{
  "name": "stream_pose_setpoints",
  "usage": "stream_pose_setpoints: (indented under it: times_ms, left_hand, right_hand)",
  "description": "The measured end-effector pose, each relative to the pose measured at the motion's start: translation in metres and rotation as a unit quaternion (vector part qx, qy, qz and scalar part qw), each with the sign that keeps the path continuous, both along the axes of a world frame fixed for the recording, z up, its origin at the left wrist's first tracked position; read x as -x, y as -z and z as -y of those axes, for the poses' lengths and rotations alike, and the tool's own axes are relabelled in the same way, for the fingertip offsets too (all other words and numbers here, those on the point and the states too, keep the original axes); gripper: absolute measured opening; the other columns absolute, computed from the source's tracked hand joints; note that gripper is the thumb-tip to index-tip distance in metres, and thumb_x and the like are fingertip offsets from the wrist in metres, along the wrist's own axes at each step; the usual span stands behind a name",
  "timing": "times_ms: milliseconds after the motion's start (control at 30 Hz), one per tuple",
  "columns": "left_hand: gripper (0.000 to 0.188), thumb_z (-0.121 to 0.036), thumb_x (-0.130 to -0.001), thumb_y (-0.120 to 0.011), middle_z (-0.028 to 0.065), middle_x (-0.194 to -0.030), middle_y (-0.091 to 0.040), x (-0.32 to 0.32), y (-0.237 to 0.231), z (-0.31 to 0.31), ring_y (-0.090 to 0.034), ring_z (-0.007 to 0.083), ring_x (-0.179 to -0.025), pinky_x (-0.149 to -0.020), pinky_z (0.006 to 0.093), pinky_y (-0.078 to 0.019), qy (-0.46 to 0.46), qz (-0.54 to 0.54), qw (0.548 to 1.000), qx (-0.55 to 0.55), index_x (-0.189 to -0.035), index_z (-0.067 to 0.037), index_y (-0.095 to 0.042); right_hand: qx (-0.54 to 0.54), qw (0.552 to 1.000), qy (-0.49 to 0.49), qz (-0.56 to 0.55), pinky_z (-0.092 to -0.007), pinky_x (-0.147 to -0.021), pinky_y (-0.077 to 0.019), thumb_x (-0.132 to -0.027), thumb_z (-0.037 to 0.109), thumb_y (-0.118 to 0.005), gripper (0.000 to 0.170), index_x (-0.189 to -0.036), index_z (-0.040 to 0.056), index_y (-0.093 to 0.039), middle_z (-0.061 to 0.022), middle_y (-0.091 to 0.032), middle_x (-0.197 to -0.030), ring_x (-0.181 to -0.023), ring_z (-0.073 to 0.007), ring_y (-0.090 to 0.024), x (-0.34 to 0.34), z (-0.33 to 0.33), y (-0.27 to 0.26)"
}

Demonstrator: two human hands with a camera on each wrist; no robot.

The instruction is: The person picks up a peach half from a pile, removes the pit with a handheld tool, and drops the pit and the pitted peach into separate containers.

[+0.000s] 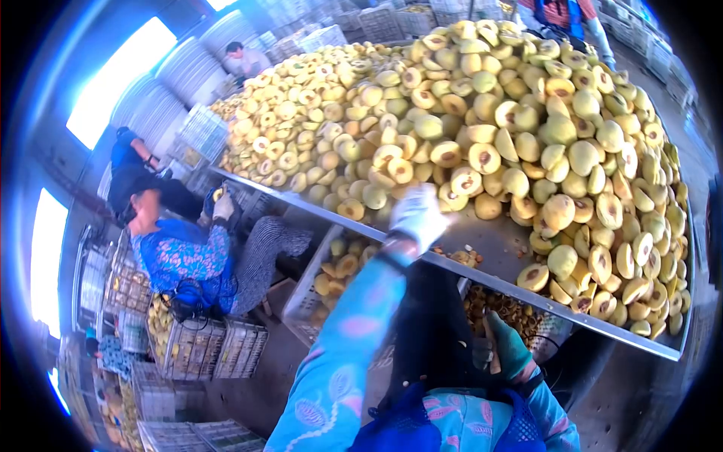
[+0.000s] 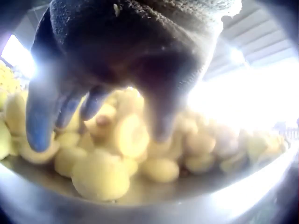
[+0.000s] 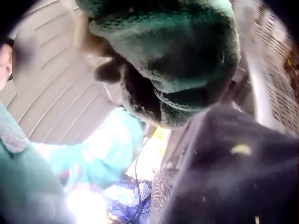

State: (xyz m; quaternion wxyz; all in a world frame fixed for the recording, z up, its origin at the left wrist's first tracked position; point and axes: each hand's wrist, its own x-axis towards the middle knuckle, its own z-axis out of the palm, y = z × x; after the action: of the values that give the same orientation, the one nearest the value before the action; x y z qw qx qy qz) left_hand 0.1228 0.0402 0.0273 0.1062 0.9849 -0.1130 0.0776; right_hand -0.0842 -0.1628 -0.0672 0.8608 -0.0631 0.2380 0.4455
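Observation:
My left hand (image 1: 418, 217), in a whitish glove, reaches over the tray's near edge to the heap of halved yellow fruit (image 1: 482, 158). In the left wrist view the hand (image 2: 121, 60) has its fingers spread and pointing down among the fruit halves (image 2: 100, 175); whether they touch any is blurred. My right hand (image 1: 512, 348), in a green glove, is low by my lap, below the tray edge, and grips a light wooden-looking handle (image 1: 493, 345). The right wrist view shows the glove (image 3: 173, 60) with curled fingers; the handle is mostly hidden.
The tray's metal rim (image 1: 497, 283) runs across in front of me. Below it stand a crate of fruit (image 1: 301, 310) and a container of brown pieces (image 1: 527, 320). A seated person (image 1: 184, 248) is at the left, beside more crates (image 1: 197, 350). Another person stands beyond the heap.

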Motion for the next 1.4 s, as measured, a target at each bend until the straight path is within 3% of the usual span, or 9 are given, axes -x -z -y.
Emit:
stream_pose_setpoints:
  times_ms: [200,400,767,900,1000,1067,1167,1267,1400]
  left_hand:
    - [0.054,-0.024,-0.073,-0.069,0.0231,-0.104,-0.064,-0.039,0.017,-0.011,-0.066,0.0307,-0.092,-0.080,0.0395,-0.0527,0.077,-0.180,0.979,0.054,-0.116,0.006,-0.055]
    - [0.043,-0.018,-0.092,-0.051,0.0160,-0.102,-0.064,0.054,0.019,0.003,-0.065,0.0241,-0.090,-0.075,0.0339,-0.0549,0.101,-0.332,0.573,0.742,-0.130,0.002,-0.047]
    - [0.027,-0.020,-0.097,-0.050,0.0130,-0.089,-0.068,0.102,0.023,0.059,-0.066,0.0192,-0.077,-0.069,0.0291,-0.0545,0.059,-0.158,0.725,0.667,-0.104,0.004,-0.062]
    - [0.023,-0.016,-0.095,-0.052,0.0132,-0.087,-0.067,0.110,0.022,0.068,-0.065,0.0173,-0.072,-0.064,0.0278,-0.0536,0.080,-0.134,0.721,0.675,-0.102,0.004,-0.062]
    - [0.020,-0.011,-0.093,-0.055,0.0115,-0.090,-0.067,0.114,0.016,0.068,-0.062,0.0142,-0.070,-0.062,0.0266,-0.0517,0.068,-0.217,0.686,0.691,-0.102,0.005,-0.062]
    - [0.026,-0.019,-0.095,-0.052,0.0120,-0.086,-0.066,0.114,0.019,0.061,-0.062,0.0183,-0.067,-0.061,0.0293,-0.0522,0.048,-0.273,0.613,0.740,-0.104,0.004,-0.061]
    - [0.039,-0.032,-0.098,-0.046,0.0111,-0.091,-0.064,0.129,0.018,0.045,-0.062,0.0218,-0.076,-0.065,0.0303,-0.0512,-0.050,-0.312,0.509,0.801,-0.115,0.002,-0.055]
    - [0.035,-0.033,-0.088,-0.058,0.0151,-0.098,-0.062,0.131,0.050,-0.036,-0.060,0.0278,-0.088,-0.077,0.0359,-0.0487,0.044,0.083,0.957,0.274,-0.108,-0.005,-0.061]
    - [0.042,-0.038,-0.082,-0.061,0.0160,-0.114,-0.059,0.090,0.114,-0.104,-0.049,0.0366,-0.110,-0.090,0.0493,-0.0411,-0.134,0.019,0.990,-0.023,-0.112,-0.009,-0.062]
  right_hand:
    - [0.339,0.918,0.079,0.193,-0.0276,-0.040,-0.0389,-0.094,0.055,-0.045,0.042,-0.083,0.0154,-0.053,-0.0008,-0.047,-0.055,-0.042,-0.0151,-0.046,-0.020,-0.004,-0.033]
    - [0.544,0.735,0.127,0.384,-0.0273,-0.045,-0.0405,-0.098,0.035,-0.047,0.029,-0.095,0.0077,-0.057,-0.0021,-0.055,-0.061,-0.049,-0.0129,-0.054,-0.032,-0.032,-0.062]
    - [0.706,0.529,0.162,0.442,-0.0455,-0.058,-0.0467,-0.098,0.034,-0.045,0.032,-0.094,0.0036,-0.055,-0.0184,-0.059,-0.068,-0.064,-0.0400,-0.059,-0.034,-0.047,-0.057]
    - [0.676,0.553,0.182,0.451,-0.0421,-0.054,-0.0469,-0.099,0.037,-0.043,0.034,-0.097,0.0049,-0.054,-0.0141,-0.060,-0.066,-0.059,-0.0336,-0.060,-0.023,-0.049,-0.067]
    - [0.490,0.796,0.082,0.347,-0.0325,-0.047,-0.0423,-0.099,0.044,-0.040,0.039,-0.098,0.0082,-0.054,-0.0030,-0.055,-0.061,-0.049,-0.0196,-0.055,-0.019,-0.032,-0.084]
    - [-0.088,0.968,0.030,0.233,-0.0233,-0.044,-0.0345,-0.099,0.052,-0.035,0.045,-0.095,0.0113,-0.053,0.0069,-0.044,-0.059,-0.043,-0.0070,-0.042,-0.022,-0.019,-0.068]
    - [-0.218,0.952,0.016,0.215,-0.0232,-0.046,-0.0316,-0.099,0.054,-0.033,0.046,-0.092,0.0124,-0.051,0.0082,-0.040,-0.057,-0.042,-0.0063,-0.034,-0.020,-0.030,-0.072]
    - [-0.155,0.961,0.043,0.225,-0.0242,-0.049,-0.0333,-0.099,0.054,-0.032,0.047,-0.092,0.0122,-0.051,0.0083,-0.041,-0.058,-0.043,-0.0060,-0.035,-0.018,-0.017,-0.059]
    - [-0.059,0.988,0.064,0.131,-0.0251,-0.049,-0.0341,-0.099,0.054,-0.033,0.046,-0.091,0.0124,-0.052,0.0072,-0.041,-0.057,-0.044,-0.0075,-0.037,-0.007,-0.006,-0.014]
